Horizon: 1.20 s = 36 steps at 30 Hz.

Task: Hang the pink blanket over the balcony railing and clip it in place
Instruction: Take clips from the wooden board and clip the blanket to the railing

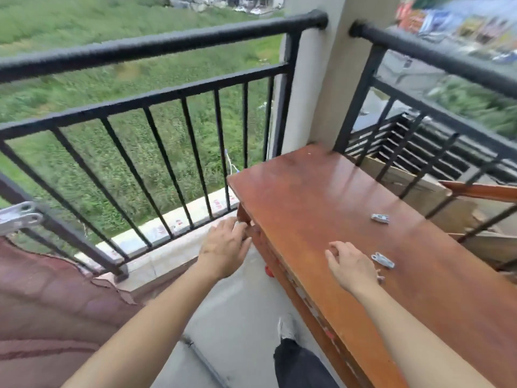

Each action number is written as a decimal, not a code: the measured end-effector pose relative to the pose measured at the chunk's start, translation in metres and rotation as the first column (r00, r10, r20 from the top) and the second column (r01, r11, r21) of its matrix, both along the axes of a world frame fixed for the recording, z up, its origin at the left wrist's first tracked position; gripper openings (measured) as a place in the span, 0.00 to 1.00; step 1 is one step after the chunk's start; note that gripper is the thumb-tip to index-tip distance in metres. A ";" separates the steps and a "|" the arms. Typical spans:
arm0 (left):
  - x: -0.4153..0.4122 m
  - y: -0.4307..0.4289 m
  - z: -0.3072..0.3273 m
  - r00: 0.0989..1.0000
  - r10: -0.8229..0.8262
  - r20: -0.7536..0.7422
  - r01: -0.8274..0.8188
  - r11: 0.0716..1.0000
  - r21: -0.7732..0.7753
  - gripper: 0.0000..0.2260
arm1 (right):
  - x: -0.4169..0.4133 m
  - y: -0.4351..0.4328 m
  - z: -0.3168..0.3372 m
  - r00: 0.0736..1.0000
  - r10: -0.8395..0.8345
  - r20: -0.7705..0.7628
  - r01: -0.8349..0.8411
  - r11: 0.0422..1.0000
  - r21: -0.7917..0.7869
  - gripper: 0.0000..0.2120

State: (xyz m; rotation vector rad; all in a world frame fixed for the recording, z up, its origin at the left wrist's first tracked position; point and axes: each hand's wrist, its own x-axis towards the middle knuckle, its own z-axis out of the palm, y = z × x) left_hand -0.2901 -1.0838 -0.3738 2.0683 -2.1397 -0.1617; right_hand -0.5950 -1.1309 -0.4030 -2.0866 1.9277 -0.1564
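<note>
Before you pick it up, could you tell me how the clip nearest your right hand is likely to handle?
The clip looks like thin bare metal, so probably light and stiff. It lies flat on the glossy table, so a push would likely make it slide, not roll. Being small and low beside the right hand, it may need a fingertip pinch.

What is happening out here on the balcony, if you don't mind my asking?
A person is pinning up a pink blanket, which already hangs on the railing at the left with one metal clip above it. The right hand reaches over the wooden table toward a loose clip; another lies farther back. The left hand touches the table's corner.
</note>
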 end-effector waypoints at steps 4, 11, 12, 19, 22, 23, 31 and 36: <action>-0.072 -0.027 -0.031 0.983 -0.132 -0.127 0.147 0.981 0.123 0.21 | -0.073 0.022 -0.013 0.982 -0.171 -0.085 0.181 0.975 0.132 0.17; -0.166 -0.042 -0.099 0.951 -0.025 -0.309 0.154 0.903 0.402 0.25 | -0.140 0.016 -0.066 0.949 -0.289 -0.128 0.316 0.851 0.419 0.24; -0.174 -0.040 -0.111 0.948 -0.007 -0.318 0.156 0.882 0.445 0.26 | -0.143 0.011 -0.075 0.945 -0.305 -0.121 0.326 0.832 0.448 0.25; -0.204 -0.032 -0.173 0.952 0.050 -0.301 0.179 0.705 0.686 0.26 | -0.165 -0.041 -0.127 0.974 -0.213 -0.078 0.226 0.895 0.384 0.31; -0.205 -0.027 -0.185 0.956 0.091 -0.280 0.164 0.627 0.762 0.26 | -0.173 -0.060 -0.146 0.993 -0.044 -0.108 0.086 0.900 0.428 0.34; -0.205 -0.025 -0.188 0.956 0.103 -0.275 0.159 0.605 0.780 0.26 | -0.175 -0.064 -0.151 0.992 0.003 -0.126 0.054 0.891 0.450 0.33; -0.188 -0.019 -0.164 0.943 0.233 -0.239 0.037 0.638 0.769 0.23 | -0.154 -0.074 -0.156 0.999 -0.025 0.033 0.012 0.931 0.364 0.16; -0.141 -0.013 -0.129 0.903 0.375 -0.211 -0.138 0.717 0.683 0.23 | -0.069 -0.084 -0.125 0.970 -0.011 0.242 -0.073 0.939 0.337 0.17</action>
